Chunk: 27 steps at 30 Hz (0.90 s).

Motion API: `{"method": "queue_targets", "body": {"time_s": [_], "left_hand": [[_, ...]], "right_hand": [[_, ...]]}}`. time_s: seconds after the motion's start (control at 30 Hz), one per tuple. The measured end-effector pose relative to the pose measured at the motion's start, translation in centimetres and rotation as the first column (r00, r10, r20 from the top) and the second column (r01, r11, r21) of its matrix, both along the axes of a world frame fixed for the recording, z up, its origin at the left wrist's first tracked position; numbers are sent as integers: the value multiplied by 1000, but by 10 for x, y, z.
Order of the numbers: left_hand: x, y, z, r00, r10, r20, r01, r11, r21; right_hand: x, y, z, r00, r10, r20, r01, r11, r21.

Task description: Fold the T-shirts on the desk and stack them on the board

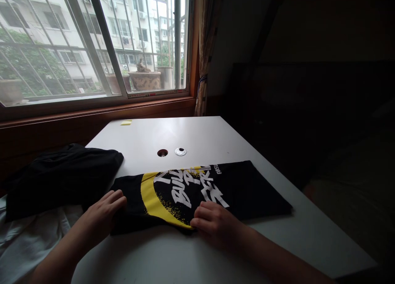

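A black T-shirt (247, 189) with a yellow arc and white lettering lies folded into a long strip across the white table. At its left end, my left hand (106, 210) is closed on the fabric edge. My right hand (216, 222) pinches the near edge, just below the print. The fingertips of both hands are partly hidden against the dark cloth.
Dark clothing (68, 169) is heaped to the left, above a pale cloth (40, 243). Beyond the shirt, the table (197, 132) has a cable hole (162, 153), a round cover (180, 151) and a yellow paper note (126, 122). A barred window stands behind.
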<state>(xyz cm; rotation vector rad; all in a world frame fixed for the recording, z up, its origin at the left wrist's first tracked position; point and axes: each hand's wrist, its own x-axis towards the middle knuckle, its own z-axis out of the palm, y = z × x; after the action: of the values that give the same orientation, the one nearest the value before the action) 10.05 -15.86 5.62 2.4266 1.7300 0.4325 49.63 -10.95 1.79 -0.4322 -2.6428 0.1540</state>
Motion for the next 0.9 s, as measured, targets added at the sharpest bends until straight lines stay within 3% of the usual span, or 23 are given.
{"method": "queue_targets", "body": {"time_s": [0.27, 0.37, 0.47, 0.53, 0.6, 0.67, 0.77, 0.9], "left_hand": [[-11, -2, 0, 997, 63, 34, -62, 998, -17], [-20, -4, 7, 997, 80, 12, -80, 985, 154], [-19, -7, 15, 998, 64, 12, -64, 916, 396], [-6, -7, 19, 1000, -6, 20, -4, 877, 480], [16, -4, 20, 994, -112, 10, 94, 876, 473], [42, 0, 14, 980, -200, -19, 190, 892, 409], [74, 7, -6, 962, -251, -109, 273, 908, 318], [84, 13, -41, 944, -215, -250, 275, 932, 237]], "right_hand": [[1, 1, 0, 999, 30, -40, -33, 998, -60], [2, 1, 0, 999, 35, -38, -38, 997, -68], [2, 0, 1, 998, 46, -33, -48, 995, -85], [1, -1, 3, 999, 37, -23, -39, 995, -89], [-1, -4, 5, 1000, 4, -6, -5, 997, -82], [-4, -8, 9, 1000, -16, 22, 18, 997, -81], [-7, -13, 14, 996, 36, 76, -28, 993, -114], [-6, -18, 21, 981, 145, 130, -119, 975, -185]]}}
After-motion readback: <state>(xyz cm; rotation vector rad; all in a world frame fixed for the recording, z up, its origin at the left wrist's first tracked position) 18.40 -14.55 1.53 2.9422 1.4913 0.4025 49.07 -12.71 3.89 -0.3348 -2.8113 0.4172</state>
